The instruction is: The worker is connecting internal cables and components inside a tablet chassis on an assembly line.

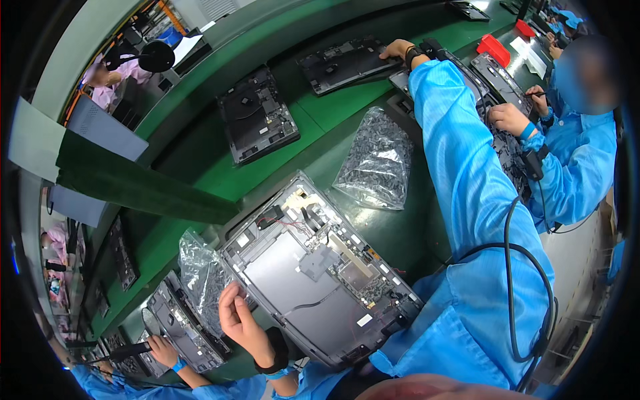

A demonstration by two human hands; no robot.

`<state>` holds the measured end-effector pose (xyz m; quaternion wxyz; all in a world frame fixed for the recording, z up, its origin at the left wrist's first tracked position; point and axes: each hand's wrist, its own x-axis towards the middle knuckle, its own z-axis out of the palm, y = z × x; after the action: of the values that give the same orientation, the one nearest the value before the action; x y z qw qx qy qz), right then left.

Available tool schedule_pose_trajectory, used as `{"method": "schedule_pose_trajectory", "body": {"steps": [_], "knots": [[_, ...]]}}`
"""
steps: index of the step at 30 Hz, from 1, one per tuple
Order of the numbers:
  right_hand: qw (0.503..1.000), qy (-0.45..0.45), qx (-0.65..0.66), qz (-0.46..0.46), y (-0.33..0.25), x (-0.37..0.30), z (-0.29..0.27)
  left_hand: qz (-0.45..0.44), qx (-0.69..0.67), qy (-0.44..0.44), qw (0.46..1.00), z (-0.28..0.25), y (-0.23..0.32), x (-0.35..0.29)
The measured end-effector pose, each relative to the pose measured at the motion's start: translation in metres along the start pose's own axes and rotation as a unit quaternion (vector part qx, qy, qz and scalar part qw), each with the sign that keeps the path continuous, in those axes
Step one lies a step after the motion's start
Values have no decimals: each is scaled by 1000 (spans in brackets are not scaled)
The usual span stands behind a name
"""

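The left hand (241, 321) pinches the near-left edge of the open device (320, 270); the right hand (397, 50) lies spread on a far tray (347, 63). Assembly seems unfinished.

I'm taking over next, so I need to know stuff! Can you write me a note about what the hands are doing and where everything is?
Left hand: at the near-left edge of the open grey laptop shell with bare circuit boards, beside a crinkled clear plastic bag; grip unclear.
Right hand: stretched far out, on the corner of a dark open laptop shell on the green belt; grip unclear.
Done: grey shell lies open in front.
Left: its insides are uncovered; the dark shell lies far out.
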<state>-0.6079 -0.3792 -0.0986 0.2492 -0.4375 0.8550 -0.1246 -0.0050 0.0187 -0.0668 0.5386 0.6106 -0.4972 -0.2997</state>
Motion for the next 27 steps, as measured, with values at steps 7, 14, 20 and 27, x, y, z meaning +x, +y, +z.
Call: {"method": "schedule_pose_trajectory", "body": {"steps": [7, 14, 20, 27], "knots": [[901, 84, 84, -417, 53, 20, -48, 112, -51, -76, 990, -10, 34, 14], [771, -12, 627, -112, -108, -171, -15, 19, -262, -172, 949, -30, 95, 29], [670, -41, 707, -222, -84, -350, -15, -126, -341, -356, 861, 49, 150, 63], [674, -171, 638, -331, -59, -540, 55, -127, -484, -242, 831, 84, 142, 67]]}}
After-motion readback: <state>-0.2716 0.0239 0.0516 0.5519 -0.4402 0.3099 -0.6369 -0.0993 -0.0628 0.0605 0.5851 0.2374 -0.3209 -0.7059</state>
